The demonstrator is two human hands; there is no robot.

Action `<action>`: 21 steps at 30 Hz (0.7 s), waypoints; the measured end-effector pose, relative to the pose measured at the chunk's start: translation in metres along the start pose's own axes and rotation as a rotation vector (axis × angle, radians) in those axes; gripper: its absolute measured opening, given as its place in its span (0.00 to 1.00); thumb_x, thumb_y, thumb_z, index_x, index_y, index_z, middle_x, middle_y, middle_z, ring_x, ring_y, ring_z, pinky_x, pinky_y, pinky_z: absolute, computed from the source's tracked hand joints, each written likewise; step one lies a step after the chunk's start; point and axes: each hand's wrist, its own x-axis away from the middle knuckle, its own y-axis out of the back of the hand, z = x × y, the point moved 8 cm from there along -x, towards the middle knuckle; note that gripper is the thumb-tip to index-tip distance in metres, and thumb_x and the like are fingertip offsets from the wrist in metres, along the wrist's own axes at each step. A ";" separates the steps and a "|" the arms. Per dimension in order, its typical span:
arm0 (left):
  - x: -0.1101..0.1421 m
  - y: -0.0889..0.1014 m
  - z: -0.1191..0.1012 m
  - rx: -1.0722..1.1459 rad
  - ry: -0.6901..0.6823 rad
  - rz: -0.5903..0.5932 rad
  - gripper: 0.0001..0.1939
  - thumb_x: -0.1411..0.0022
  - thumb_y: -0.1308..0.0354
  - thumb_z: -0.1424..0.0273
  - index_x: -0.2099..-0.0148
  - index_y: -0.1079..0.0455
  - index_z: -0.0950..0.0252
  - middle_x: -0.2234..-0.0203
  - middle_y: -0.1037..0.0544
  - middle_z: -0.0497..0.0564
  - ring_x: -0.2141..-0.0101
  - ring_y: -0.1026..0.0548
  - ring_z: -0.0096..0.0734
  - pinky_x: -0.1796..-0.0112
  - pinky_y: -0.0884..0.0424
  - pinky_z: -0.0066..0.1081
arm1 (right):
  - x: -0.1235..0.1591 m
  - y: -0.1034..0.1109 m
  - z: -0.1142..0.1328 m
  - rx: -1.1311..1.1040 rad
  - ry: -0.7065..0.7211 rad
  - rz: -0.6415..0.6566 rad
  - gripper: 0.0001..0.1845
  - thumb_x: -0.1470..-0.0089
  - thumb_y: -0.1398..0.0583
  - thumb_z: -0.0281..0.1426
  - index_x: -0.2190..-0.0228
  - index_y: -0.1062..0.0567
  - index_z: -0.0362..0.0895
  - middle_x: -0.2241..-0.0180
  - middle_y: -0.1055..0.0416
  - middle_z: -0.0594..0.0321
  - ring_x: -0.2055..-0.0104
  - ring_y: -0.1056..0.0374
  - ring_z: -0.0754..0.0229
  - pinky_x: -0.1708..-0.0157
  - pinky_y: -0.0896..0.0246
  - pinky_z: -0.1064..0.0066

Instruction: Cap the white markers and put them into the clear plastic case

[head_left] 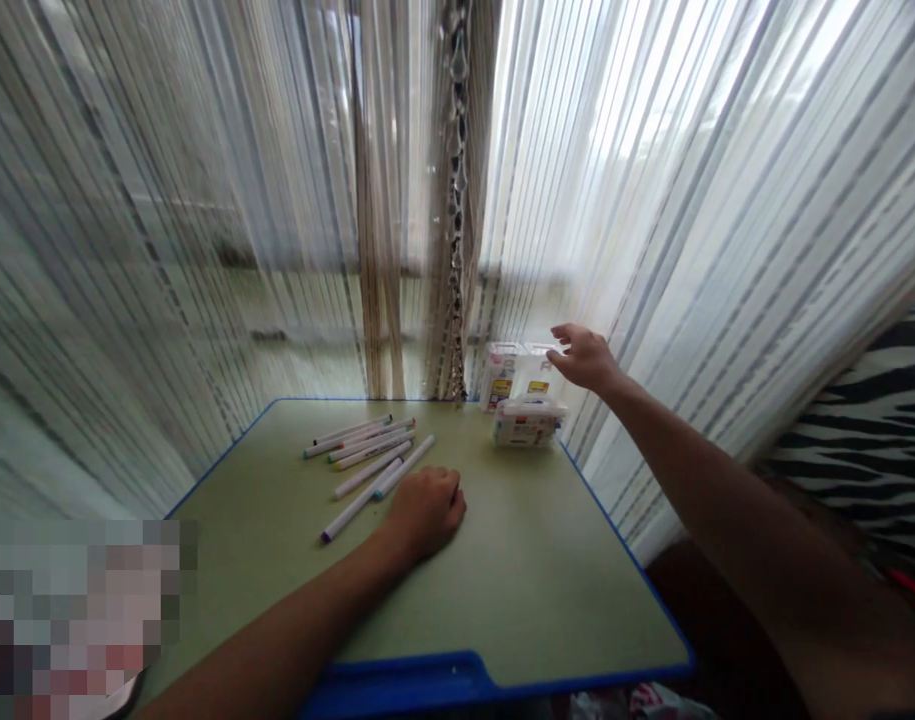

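While string curtains (277,150) fill the back of the room and let in daylight, with a strand of clear beads (458,180) down the middle, a zebra-striped cloth (866,390) shows at the right. Before them is a table (547,570), pale green with a blue rim. The left hand (427,510) rests on it, fingers curled under, so whether they hold anything I cannot tell; the right hand (581,357) is raised at the far right, thumb and fingers parted, nothing visible between them. Near those fingers stands an upright clear case (502,372), perhaps two side by side, bearing yellow labels; whether they touch it is unclear. A lower clear case (528,428) sits just in front, its contents too blurred to tell. Smallest are the white markers (374,455), loosely fanned left of centre, a purple-ended marker (361,504) nearest the viewer. I would judge the work partway along: these are out on the table, well apart from the cases; how much is left cannot be told.
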 end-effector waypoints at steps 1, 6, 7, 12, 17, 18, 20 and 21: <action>0.000 0.000 0.000 0.000 0.002 -0.001 0.12 0.34 0.53 0.69 0.61 0.29 0.65 0.64 0.22 0.59 0.61 0.24 0.43 0.62 0.32 0.37 | -0.006 -0.003 -0.005 0.019 0.008 0.026 0.26 0.48 0.40 0.26 0.47 0.29 0.35 0.48 0.27 0.43 0.50 0.27 0.48 0.50 0.32 0.59; 0.000 0.001 0.000 0.003 0.010 -0.002 0.12 0.33 0.54 0.68 0.61 0.29 0.65 0.64 0.22 0.58 0.62 0.24 0.43 0.61 0.32 0.37 | -0.027 -0.031 -0.011 0.086 0.067 0.191 0.38 0.57 0.31 0.28 0.43 0.31 0.35 0.45 0.30 0.43 0.41 0.34 0.46 0.41 0.41 0.59; 0.000 0.001 0.000 0.003 0.011 -0.002 0.13 0.33 0.54 0.68 0.61 0.29 0.65 0.64 0.22 0.58 0.62 0.24 0.43 0.62 0.32 0.38 | -0.030 -0.038 -0.011 0.099 0.075 0.225 0.41 0.58 0.29 0.28 0.42 0.32 0.36 0.45 0.30 0.44 0.41 0.34 0.45 0.41 0.41 0.59; 0.000 0.000 0.001 0.001 0.020 -0.003 0.12 0.34 0.54 0.69 0.61 0.29 0.65 0.64 0.22 0.58 0.61 0.24 0.42 0.62 0.33 0.37 | -0.039 -0.059 -0.016 0.174 0.090 0.349 0.47 0.64 0.26 0.30 0.42 0.33 0.43 0.46 0.30 0.48 0.43 0.33 0.45 0.46 0.36 0.59; 0.001 0.002 0.002 0.011 0.020 -0.023 0.11 0.34 0.53 0.70 0.62 0.29 0.64 0.65 0.22 0.57 0.62 0.24 0.42 0.62 0.33 0.37 | -0.037 -0.060 -0.017 0.259 0.105 0.375 0.44 0.62 0.27 0.29 0.43 0.32 0.43 0.47 0.31 0.47 0.44 0.33 0.44 0.49 0.36 0.58; 0.001 0.002 0.002 0.014 0.020 -0.025 0.11 0.34 0.52 0.70 0.62 0.29 0.64 0.65 0.22 0.57 0.62 0.24 0.42 0.62 0.33 0.36 | -0.035 -0.058 -0.016 0.275 0.109 0.374 0.43 0.61 0.27 0.29 0.43 0.32 0.44 0.47 0.31 0.47 0.44 0.33 0.43 0.49 0.36 0.58; 0.001 0.002 0.003 0.021 0.024 -0.024 0.11 0.35 0.52 0.70 0.62 0.29 0.64 0.65 0.22 0.57 0.62 0.24 0.41 0.62 0.32 0.36 | -0.032 -0.052 -0.015 0.302 0.113 0.371 0.42 0.61 0.28 0.29 0.43 0.32 0.44 0.48 0.31 0.46 0.45 0.32 0.43 0.50 0.36 0.58; 0.001 0.002 0.003 0.026 0.026 -0.021 0.11 0.34 0.52 0.70 0.62 0.29 0.64 0.65 0.22 0.57 0.62 0.24 0.41 0.62 0.32 0.36 | -0.031 -0.048 -0.015 0.314 0.115 0.368 0.41 0.60 0.28 0.28 0.44 0.32 0.44 0.49 0.30 0.46 0.46 0.32 0.42 0.50 0.36 0.57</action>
